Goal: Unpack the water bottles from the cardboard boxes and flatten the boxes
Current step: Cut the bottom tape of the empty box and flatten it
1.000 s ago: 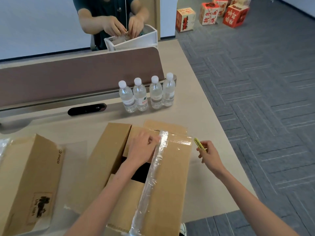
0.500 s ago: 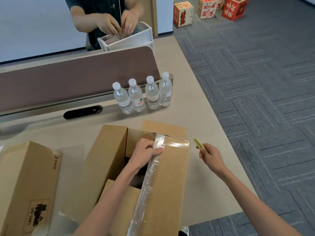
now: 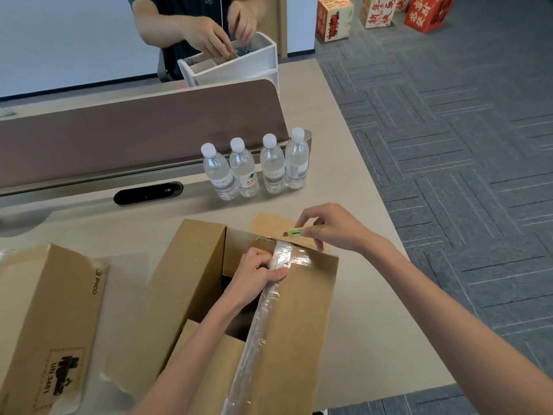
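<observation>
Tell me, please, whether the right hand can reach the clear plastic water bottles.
Probably yes: only bare beige tabletop lies between the right hand and the clear plastic water bottles, though it holds a yellow-green utility knife.

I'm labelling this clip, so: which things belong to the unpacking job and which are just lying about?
Job: open box, gripped by the left hand; yellow cutter in the right hand; second box; four water bottles.
Lying about: white organiser, black desk slot, printed boxes on the floor.
</observation>
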